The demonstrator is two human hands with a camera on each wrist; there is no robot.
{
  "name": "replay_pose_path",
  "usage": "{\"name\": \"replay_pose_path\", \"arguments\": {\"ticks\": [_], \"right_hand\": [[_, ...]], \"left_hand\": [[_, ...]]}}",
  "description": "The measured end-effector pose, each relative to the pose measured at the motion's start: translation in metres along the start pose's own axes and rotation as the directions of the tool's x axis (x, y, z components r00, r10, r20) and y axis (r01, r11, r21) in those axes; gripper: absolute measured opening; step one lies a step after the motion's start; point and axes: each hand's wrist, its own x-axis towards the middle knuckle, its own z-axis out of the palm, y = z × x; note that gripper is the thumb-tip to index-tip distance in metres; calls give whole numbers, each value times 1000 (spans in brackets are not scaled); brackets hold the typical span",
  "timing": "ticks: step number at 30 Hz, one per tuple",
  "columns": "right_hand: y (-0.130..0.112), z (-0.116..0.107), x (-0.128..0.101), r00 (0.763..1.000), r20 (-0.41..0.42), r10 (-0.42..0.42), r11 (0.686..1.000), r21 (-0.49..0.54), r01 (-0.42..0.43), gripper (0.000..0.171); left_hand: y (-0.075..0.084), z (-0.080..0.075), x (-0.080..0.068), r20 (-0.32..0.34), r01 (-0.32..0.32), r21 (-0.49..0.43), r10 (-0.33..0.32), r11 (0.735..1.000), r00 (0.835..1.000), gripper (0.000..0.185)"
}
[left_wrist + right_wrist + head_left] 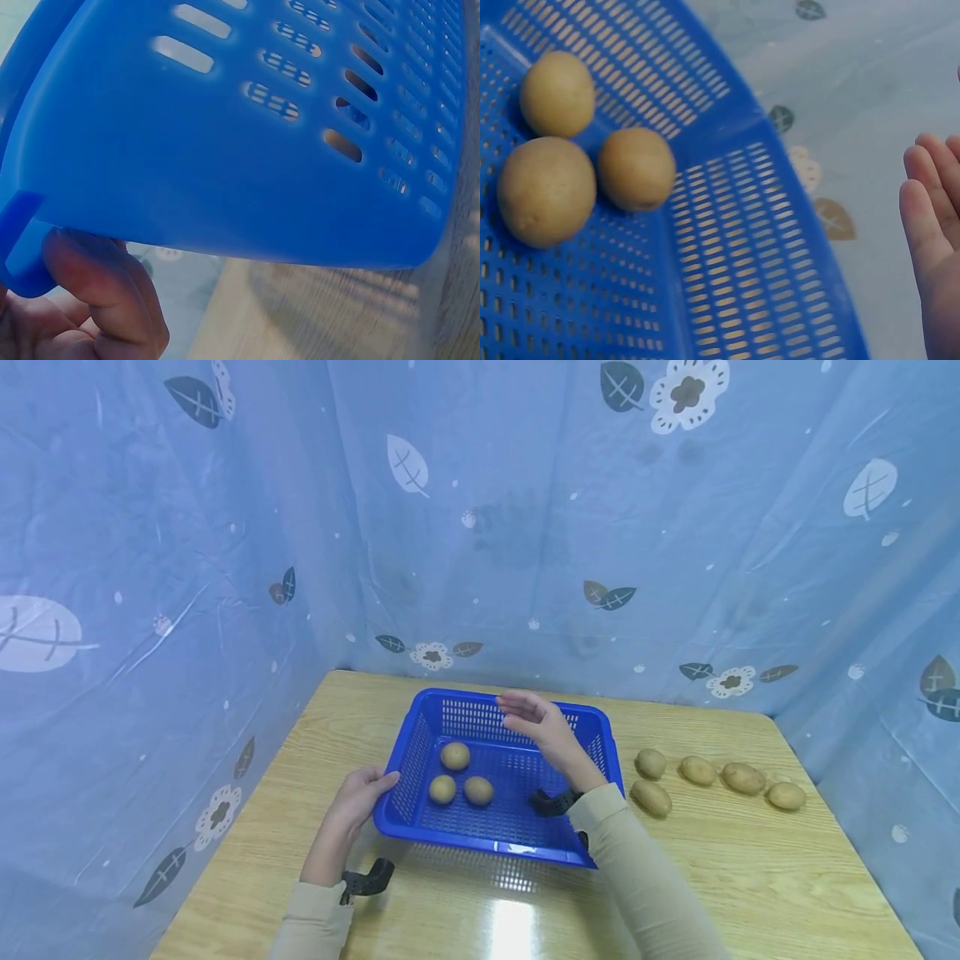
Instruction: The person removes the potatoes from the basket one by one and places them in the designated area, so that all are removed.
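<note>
A blue plastic basket (480, 842) with slotted walls is at the middle of the table, and three potatoes (455, 756) lie together in its left part. My left hand (358, 797) grips the basket's left rim; in the left wrist view, its curled fingers (112, 292) show below the rim. Over the basket's far right part is my right hand (546, 727), holding nothing, its fingers extended and thumb apart. The right wrist view shows those fingers (937, 202) at the right edge, away from the basket potatoes (547, 191).
Several more potatoes (699, 770) lie on the wooden table (750, 877) to the right of the basket, the closest one (651, 797) near its right wall. A blue patterned curtain (480, 527) hangs behind the table and along both sides.
</note>
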Motion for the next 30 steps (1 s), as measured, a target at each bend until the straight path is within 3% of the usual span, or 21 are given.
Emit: {"name": "replay_pose_path", "arguments": {"ticks": [6, 15, 22, 30], "right_hand": [[12, 8, 8, 997, 44, 59, 998, -15, -58, 46], [30, 15, 12, 982, 135, 135, 986, -117, -119, 46], [44, 21, 15, 956, 240, 170, 981, -130, -142, 46], [53, 22, 10, 911, 331, 247, 955, -244, -170, 48]], "left_hand": [[0, 0, 0, -4, 6, 10, -6, 1000, 1000, 34], [0, 1, 2, -4, -1, 0, 1, 1000, 1000, 33], [1, 0, 2, -7, -2, 1, 2, 1000, 1000, 33], [-1, 1, 2, -6, 9, -1, -9, 1000, 1000, 33]]}}
